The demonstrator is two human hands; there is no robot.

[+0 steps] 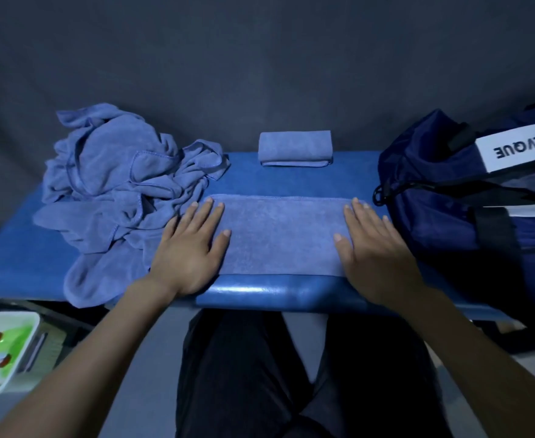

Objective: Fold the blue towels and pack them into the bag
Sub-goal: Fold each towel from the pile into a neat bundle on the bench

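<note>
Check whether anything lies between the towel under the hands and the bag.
Nothing visible does. The half-folded towel lies flat under the left hand and right hand; the bag sits just beyond its right end, only bare table between.

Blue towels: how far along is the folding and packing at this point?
Early. One folded towel sits finished at the table's far edge, not yet packed. In hand: the left hand and right hand press flat on the ends of a partly folded towel. Left: the crumpled pile on the left remains unfolded, and nothing is visibly inside the bag.
</note>
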